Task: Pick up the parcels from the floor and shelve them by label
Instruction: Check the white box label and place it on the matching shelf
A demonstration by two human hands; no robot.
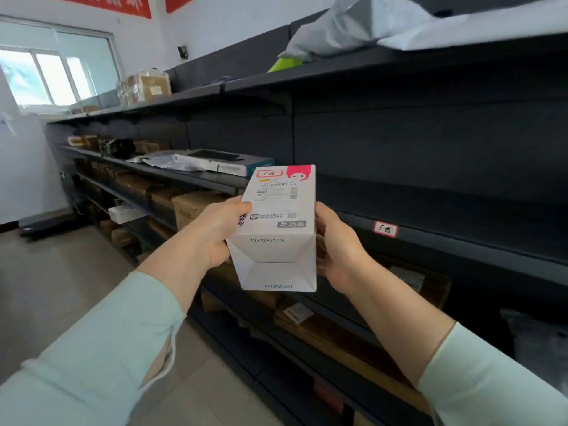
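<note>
A white carton parcel (276, 229) with a pink corner and a red-framed label on top is held in mid-air in front of the dark shelving. My left hand (219, 232) grips its left side and my right hand (336, 247) grips its right side. A matching red-framed shelf tag (385, 229) sticks on the edge of the middle shelf (461, 244), just right of the carton. The shelf bay behind that tag looks dark and bare.
Brown cartons (196, 207) fill the lower shelves at left and below. A flat boxed item (227, 164) and grey bags lie on the middle shelf further left. White and grey mailer bags (353, 26) rest on the top shelf. Tiled floor (61, 272) spreads to the left.
</note>
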